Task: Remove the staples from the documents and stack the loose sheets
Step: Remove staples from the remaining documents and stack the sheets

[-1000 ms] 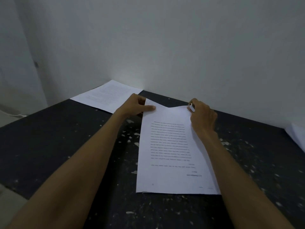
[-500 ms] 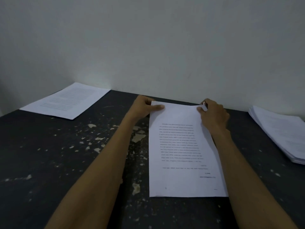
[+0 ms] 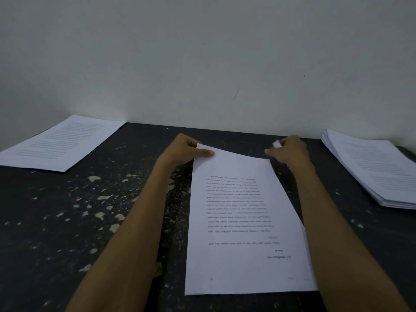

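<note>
1. Head view, looking down at a dark table (image 3: 67, 221) with pale chipped patches. A plain light wall (image 3: 202, 52) stands right behind it.
2. The document (image 3: 243, 221) lies in the middle of the table between my forearms, long side running near to far. Its print reads upside down to me.
3. My left hand (image 3: 182, 152) grasps the document's far left corner, with the thumb lying flat on top and the fingers curled beneath. The far edge runs from that corner in a shallow curve to the far right corner.
4. My right hand (image 3: 291, 152) sits just beyond the far right corner, clenched round a small pale object (image 3: 276, 144). It is too blurred to name. One finger points left, close over the corner, but I cannot tell whether it touches the paper.
5. Far left, well apart from the document, printed sheets (image 3: 63, 143) lie flat against the wall.
6. Right side, a thicker stack of sheets (image 3: 373, 170) lies on the table, its layered edge facing me and its right part cut off by the frame.
</note>
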